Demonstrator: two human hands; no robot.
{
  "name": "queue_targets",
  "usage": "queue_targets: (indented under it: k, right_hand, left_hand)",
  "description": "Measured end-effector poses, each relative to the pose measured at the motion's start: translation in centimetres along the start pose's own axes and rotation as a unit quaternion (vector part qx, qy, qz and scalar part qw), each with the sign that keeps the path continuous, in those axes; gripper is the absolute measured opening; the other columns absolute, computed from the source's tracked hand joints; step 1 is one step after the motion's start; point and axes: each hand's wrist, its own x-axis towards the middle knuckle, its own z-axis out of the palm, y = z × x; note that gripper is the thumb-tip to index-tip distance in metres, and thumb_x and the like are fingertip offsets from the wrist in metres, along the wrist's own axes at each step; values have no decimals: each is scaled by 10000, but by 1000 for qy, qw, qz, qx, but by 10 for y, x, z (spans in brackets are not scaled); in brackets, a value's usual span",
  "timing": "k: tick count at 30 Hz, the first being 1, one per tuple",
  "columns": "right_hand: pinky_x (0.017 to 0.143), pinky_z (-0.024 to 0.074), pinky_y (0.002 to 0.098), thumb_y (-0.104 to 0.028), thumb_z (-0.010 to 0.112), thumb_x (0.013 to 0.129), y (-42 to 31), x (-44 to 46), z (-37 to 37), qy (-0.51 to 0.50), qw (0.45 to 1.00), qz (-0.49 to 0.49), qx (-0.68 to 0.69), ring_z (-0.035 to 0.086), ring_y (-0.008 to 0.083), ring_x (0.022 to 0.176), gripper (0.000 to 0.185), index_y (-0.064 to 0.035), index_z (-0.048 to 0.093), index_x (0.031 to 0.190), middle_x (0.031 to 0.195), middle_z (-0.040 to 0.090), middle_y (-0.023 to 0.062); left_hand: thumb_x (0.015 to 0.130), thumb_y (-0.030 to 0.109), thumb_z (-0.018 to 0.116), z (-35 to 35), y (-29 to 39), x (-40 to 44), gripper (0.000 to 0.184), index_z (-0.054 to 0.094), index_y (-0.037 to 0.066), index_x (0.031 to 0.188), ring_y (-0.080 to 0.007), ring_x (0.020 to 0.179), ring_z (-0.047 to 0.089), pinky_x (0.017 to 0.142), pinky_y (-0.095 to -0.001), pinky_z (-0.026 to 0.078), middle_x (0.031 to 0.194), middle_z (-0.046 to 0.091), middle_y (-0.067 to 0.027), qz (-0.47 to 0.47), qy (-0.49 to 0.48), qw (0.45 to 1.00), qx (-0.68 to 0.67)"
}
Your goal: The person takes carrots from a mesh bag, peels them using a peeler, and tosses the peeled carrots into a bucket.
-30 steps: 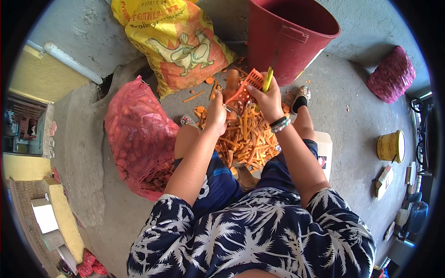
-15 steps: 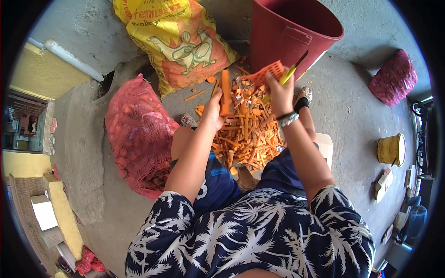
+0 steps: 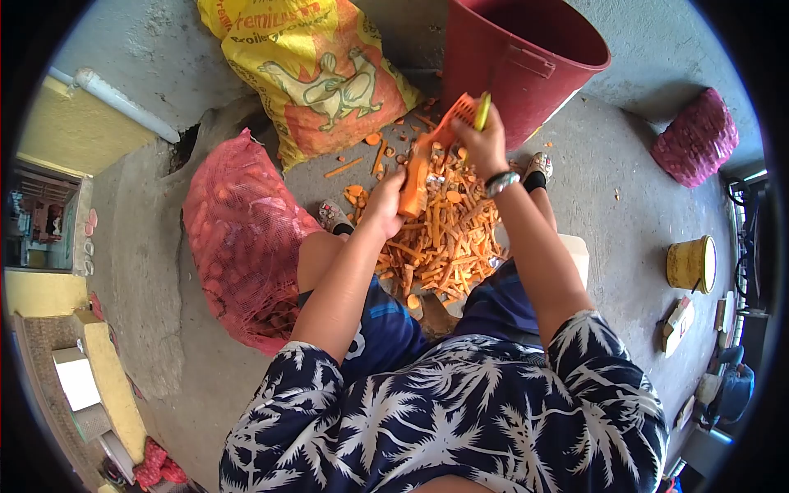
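My left hand is wrapped round a large orange carrot, tilted up and away from me. In my right hand are an orange peeler with a slotted body and a yellow-handled knife. The peeler's lower end lies against the carrot's upper part. Below both hands, a heap of orange peel strips and carrot pieces spreads on the floor between my legs. The knife's blade cannot be made out.
A red mesh sack of carrots leans at my left leg. Ahead stand a yellow printed sack and a tall red bin. Farther right are a purple mesh sack and a yellow bucket.
The peeler first swung up and right, off the carrot, then came back left and down onto it. The carrot, upright half a second ago, now tilts, and its lower end has moved slightly right.
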Motion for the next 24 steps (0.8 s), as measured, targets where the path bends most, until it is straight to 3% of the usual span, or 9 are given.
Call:
queue_targets:
  k: [1,3,5,9,11,13,17,21,24]
  right_hand:
    - [592,475,255,-23,660,746,-7,12,-4,51,999,4,6,575,126,712,320,-28,500,1023,864,599,53]
    - [571,468,259,-41,659,749,19,41,-20,181,971,-56,-148,572,129,699,312,-24,491,1012,862,598,61]
    - [566,465,257,-59,659,756,3,35,-22,217,975,23,-40,565,131,686,321,-23,476,1017,847,591,61]
    - [582,476,238,-37,624,787,-37,-33,1,64,993,93,41,562,116,702,338,-22,432,1064,864,567,55]
    - [625,487,239,-32,614,795,-38,-60,12,44,993,90,66,565,115,746,338,-24,434,1080,895,565,61]
    - [691,489,244,-19,607,795,-37,-72,17,54,997,58,25,574,131,804,354,-11,440,1107,946,570,75]
    - [703,493,252,-4,621,779,-40,-73,18,50,998,39,2,580,137,817,379,-10,446,1115,952,579,80]
    - [709,501,259,1,647,756,-35,-47,11,-24,999,27,-27,588,138,850,402,-13,476,1119,969,594,83]
    - [723,494,265,6,667,716,-11,1,-5,67,997,-37,-8,595,156,862,427,-28,514,1113,973,618,78]
  left_hand:
    - [918,370,421,-3,2,-2,343,524,85,1079,-165,827,542,687,-298,445,981,568,-66,-12,-17,1000,-5]
    - [909,371,449,-12,3,0,357,519,84,1109,-177,870,540,745,-317,438,1010,568,-54,-21,-63,997,-37]
    - [909,362,460,-7,8,-1,350,513,84,1114,-175,866,540,761,-317,433,990,566,-47,2,-82,995,-62]
    - [919,360,439,-4,6,12,361,472,56,1111,-171,853,561,746,-328,469,954,560,-67,36,-85,992,-84]
    - [930,338,415,-14,-6,34,335,472,50,1093,-176,826,574,736,-333,475,950,566,-70,56,-119,986,-104]
    - [941,308,385,-11,-10,36,298,474,56,1073,-180,791,580,716,-337,480,949,567,-78,58,-66,982,-167]
    - [947,284,366,1,-8,26,275,474,63,1067,-182,768,581,698,-343,484,946,566,-80,66,-64,981,-173]
    - [948,287,352,3,-6,11,293,482,57,1075,-178,795,565,696,-340,472,917,566,-76,43,-52,995,-74]
    - [944,305,363,-3,-1,0,314,496,56,1081,-177,813,559,714,-333,459,909,571,-72,12,-72,997,-24]
